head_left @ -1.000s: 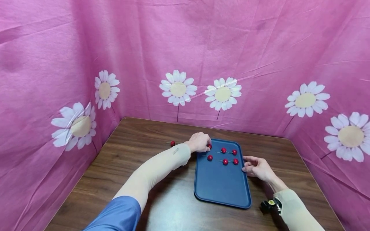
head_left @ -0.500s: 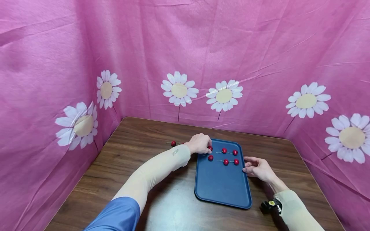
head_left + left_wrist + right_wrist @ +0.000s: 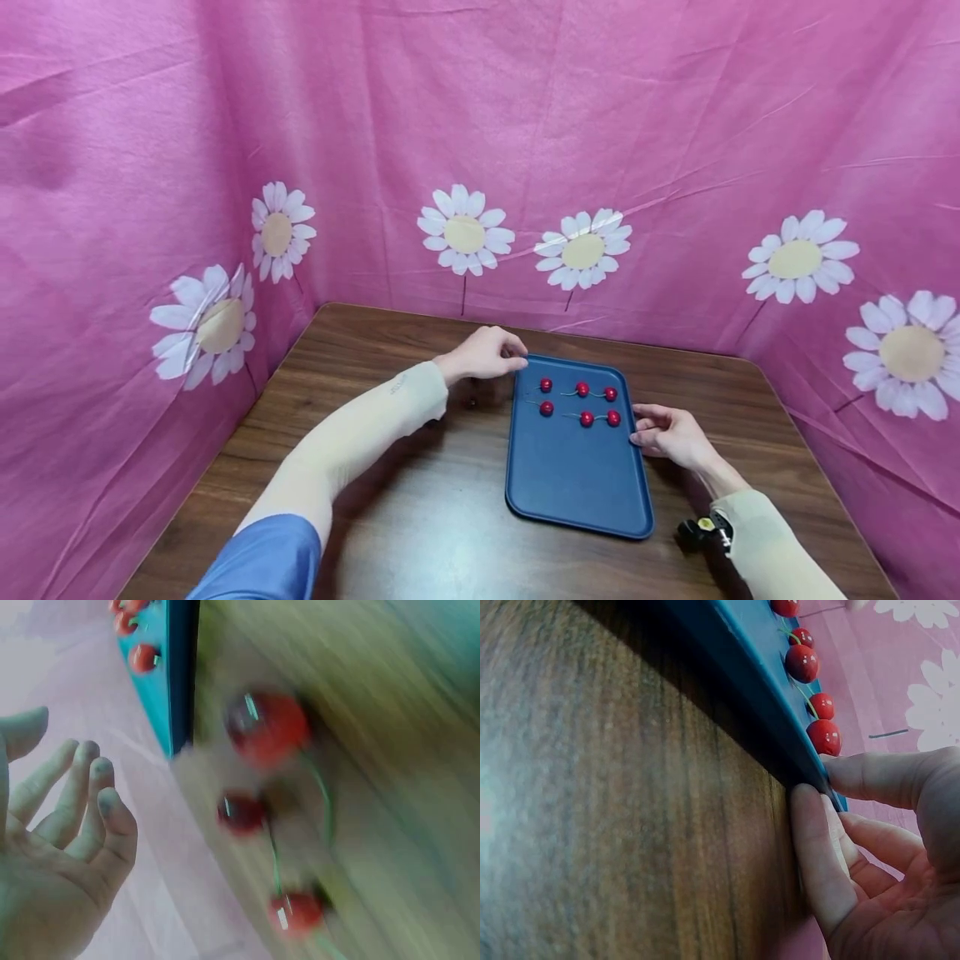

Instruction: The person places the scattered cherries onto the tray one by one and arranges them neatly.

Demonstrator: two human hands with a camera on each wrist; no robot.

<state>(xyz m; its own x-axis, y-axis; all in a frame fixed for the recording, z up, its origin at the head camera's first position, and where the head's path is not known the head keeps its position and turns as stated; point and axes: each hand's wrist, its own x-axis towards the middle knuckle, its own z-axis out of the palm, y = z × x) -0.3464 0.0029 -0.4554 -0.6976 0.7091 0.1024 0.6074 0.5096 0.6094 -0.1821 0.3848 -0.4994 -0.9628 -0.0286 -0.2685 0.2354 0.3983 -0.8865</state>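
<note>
Several red cherries [image 3: 546, 408] with green stems lie in two rows on the blue tray [image 3: 577, 483]. Beside the tray's far left corner my left hand [image 3: 486, 353] hovers, holding nothing; its fingers [image 3: 105, 802] are loosely bent in the left wrist view. Three more cherries [image 3: 268, 727] lie on the table outside the tray, slightly blurred in that view; my left arm mostly hides them in the head view. At the tray's right side my right hand [image 3: 675, 437] pinches the rim between thumb and finger [image 3: 877, 778].
The brown wooden table [image 3: 405, 517] carries the tray right of its middle. A pink curtain [image 3: 360, 167] with printed daisies stands behind and along both sides. A small black device [image 3: 693, 533] is strapped at my right wrist.
My left hand has let go of a cherry in the back row of the tray and drawn back left over the tray's corner. My right hand stays at the rim.
</note>
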